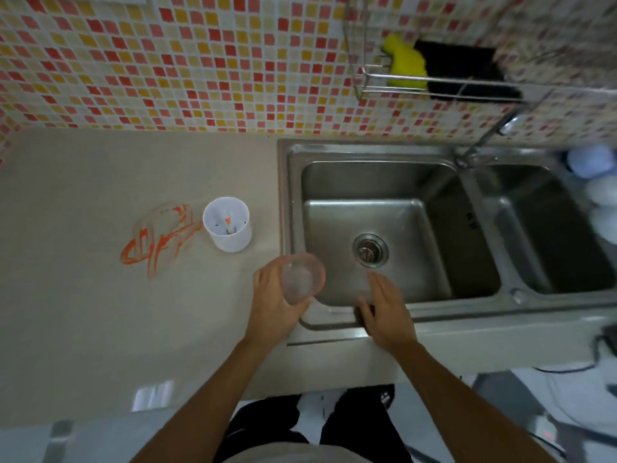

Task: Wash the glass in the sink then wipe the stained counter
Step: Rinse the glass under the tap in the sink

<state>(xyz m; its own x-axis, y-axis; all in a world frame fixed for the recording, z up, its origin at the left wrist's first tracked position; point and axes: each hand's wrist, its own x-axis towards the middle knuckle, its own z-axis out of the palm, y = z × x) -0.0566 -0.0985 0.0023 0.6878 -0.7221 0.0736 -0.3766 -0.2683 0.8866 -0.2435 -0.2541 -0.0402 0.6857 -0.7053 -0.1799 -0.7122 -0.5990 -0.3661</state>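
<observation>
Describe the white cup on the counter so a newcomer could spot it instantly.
Start at the steel double sink and move left onto the beige counter. The white plastic cup stands upright there, beside the orange smeared stain. Unlike the clear glass held in the left hand, it is opaque, with orange residue inside.
</observation>
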